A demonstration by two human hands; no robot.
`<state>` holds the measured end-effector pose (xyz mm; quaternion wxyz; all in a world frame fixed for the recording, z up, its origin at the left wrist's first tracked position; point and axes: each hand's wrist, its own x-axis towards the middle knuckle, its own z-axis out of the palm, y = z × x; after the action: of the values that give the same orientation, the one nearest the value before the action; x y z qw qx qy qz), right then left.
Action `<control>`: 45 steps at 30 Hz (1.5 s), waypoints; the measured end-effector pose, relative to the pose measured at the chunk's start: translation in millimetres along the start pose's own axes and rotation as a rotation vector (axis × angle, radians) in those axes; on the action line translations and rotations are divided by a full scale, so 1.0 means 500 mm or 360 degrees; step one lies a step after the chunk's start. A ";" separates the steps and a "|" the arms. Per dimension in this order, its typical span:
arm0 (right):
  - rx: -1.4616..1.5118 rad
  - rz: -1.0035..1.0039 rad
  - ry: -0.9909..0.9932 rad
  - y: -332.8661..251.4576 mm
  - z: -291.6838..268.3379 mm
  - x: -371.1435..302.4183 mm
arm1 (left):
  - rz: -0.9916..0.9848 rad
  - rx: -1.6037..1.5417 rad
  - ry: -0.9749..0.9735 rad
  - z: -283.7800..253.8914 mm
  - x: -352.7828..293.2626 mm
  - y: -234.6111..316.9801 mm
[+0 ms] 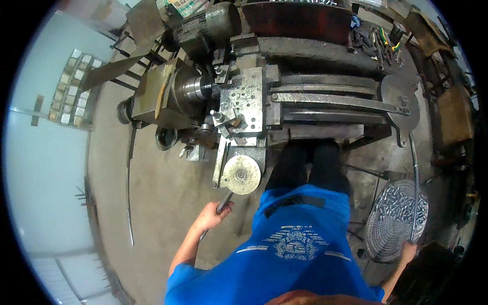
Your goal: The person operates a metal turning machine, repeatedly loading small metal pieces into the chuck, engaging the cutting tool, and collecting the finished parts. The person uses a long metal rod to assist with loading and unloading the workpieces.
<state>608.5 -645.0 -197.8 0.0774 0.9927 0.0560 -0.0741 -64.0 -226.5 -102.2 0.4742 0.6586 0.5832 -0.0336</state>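
My left hand [212,215] is closed around a metal lever [224,202] that runs from a round pale disc [242,175] at the front of a lathe. Over at the right, my right hand [408,251] grips the lower end of a long metal lever [415,178], which hangs from a grey round plate [400,104] at the end of the lathe bed. Between them lies the cross slide [246,99], a plate with holes and tool clamps. The lathe chuck [197,89] faces it from the left. My right fingers are partly hidden.
A round perforated basket [387,234] of small metal parts stands beside my right hand. Behind the lathe are a motor [218,25], a dark red tray [300,23] and hand tools [389,43]. A long rod [128,188] hangs at the left, near a pale blue wall [46,168].
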 end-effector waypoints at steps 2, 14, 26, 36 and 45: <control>0.0042 0.0023 0.0070 0.040 0.012 -0.007 | -0.0111 -0.0014 -0.0047 0.000 0.004 -0.001; 0.0153 0.0154 0.0040 -0.042 -0.057 -0.076 | -0.0041 -0.0056 -0.0069 -0.001 0.003 0.018; -0.0043 -0.0202 0.0005 0.077 0.024 -0.026 | -0.0015 -0.0096 -0.0125 -0.006 0.005 0.016; 0.0100 0.0211 -0.0078 -0.066 -0.087 -0.132 | -0.0003 -0.0135 -0.0116 -0.009 0.003 0.028; 0.0140 0.0210 -0.0026 -0.014 -0.031 -0.107 | -0.0013 -0.0130 -0.0105 -0.009 0.003 0.031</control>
<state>557.4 -641.2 -175.4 0.0387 0.9960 -0.0134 -0.0793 -53.2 -220.5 -91.5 0.5194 0.6349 0.5710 -0.0334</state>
